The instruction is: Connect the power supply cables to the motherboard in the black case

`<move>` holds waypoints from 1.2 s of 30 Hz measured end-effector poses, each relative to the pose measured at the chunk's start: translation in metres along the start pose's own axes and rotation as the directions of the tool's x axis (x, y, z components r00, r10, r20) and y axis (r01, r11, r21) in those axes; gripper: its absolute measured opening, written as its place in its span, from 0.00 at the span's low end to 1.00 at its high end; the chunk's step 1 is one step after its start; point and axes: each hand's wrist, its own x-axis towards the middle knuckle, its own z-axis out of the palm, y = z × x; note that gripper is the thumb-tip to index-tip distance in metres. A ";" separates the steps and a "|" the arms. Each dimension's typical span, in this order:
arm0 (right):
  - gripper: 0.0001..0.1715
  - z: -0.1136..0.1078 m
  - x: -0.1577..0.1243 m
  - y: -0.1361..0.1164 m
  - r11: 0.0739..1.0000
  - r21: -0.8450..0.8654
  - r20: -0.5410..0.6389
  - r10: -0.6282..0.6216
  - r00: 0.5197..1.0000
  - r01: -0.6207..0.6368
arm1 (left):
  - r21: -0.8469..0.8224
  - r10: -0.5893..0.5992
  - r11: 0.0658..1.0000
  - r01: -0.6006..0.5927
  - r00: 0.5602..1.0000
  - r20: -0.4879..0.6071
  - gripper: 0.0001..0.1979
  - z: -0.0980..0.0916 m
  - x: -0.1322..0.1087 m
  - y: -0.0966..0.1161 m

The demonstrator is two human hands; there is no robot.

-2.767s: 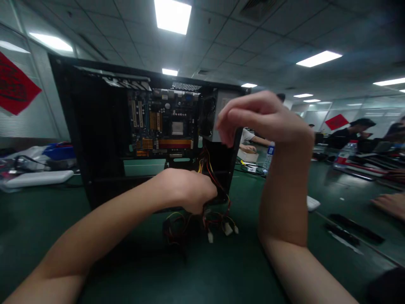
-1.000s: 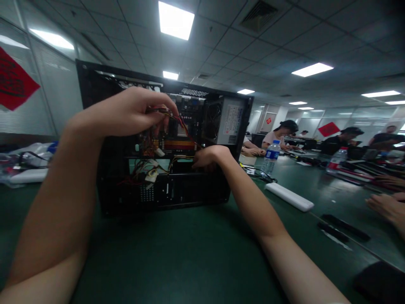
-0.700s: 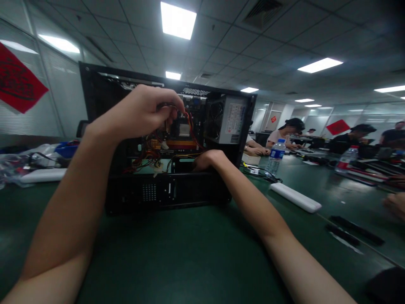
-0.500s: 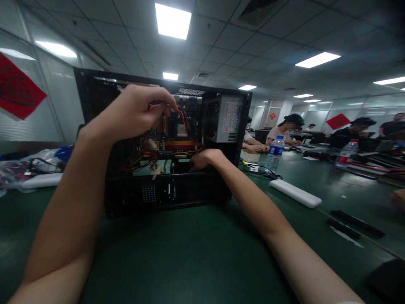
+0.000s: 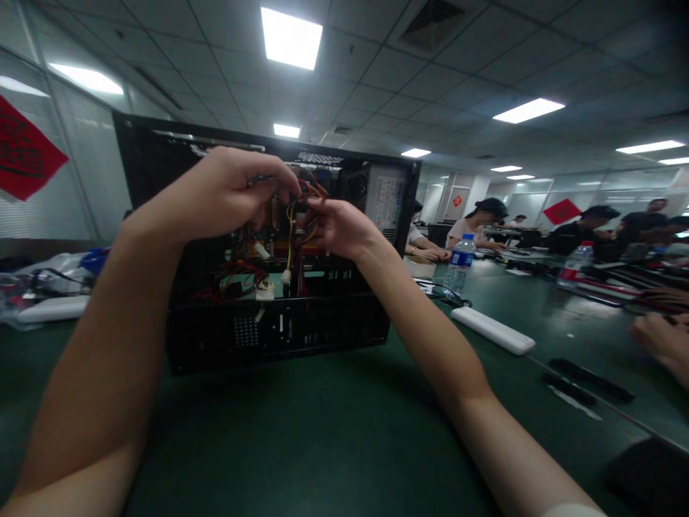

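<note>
A black computer case (image 5: 215, 337) stands on the table with its side off, turned toward me. Inside its upper part, my left hand (image 5: 231, 190) is closed on a bundle of cables (image 5: 315, 188) in red, orange and yellow. Close beside it, my right hand (image 5: 344, 226) pinches cables of the same bundle. A yellow cable ending in a white connector (image 5: 286, 276) hangs down between the hands. More wires with a pale plug (image 5: 261, 250) dangle below my left hand. The power supply (image 5: 385, 197) sits at the upper right, partly behind my right hand.
On the green table (image 5: 323, 424), a white power strip (image 5: 492, 330) lies to the right, near a water bottle (image 5: 461, 262) and black strips (image 5: 592, 379). Plastic bags (image 5: 40, 283) lie at left. A co-worker's hand (image 5: 664, 341) reaches in at the right edge; other people sit farther back.
My right hand has risen from the bottom of the case to beside my left hand, bringing cables up. The yellow cable with its white connector now hangs in view. My left hand stays nearly still.
</note>
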 end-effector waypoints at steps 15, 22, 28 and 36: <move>0.04 -0.017 -0.003 -0.020 0.986 0.159 0.103 -0.057 0.993 0.040 | -0.038 -0.077 0.995 0.091 0.956 0.283 0.18 0.006 0.003 -0.034; 0.16 0.002 -0.012 -0.007 0.983 -0.178 0.159 -0.006 0.987 0.035 | 0.031 -0.139 0.989 0.147 0.823 0.550 0.25 -0.007 -0.009 -0.013; 0.30 -0.017 -0.034 -0.023 0.614 -0.774 0.355 0.222 0.908 0.152 | 0.007 -0.080 0.995 0.101 0.747 0.660 0.21 -0.019 -0.018 0.009; 0.27 -0.039 -0.051 -0.046 0.256 -0.869 0.491 0.545 0.679 0.423 | 0.046 -0.098 0.995 0.092 0.703 0.705 0.23 -0.017 -0.019 0.007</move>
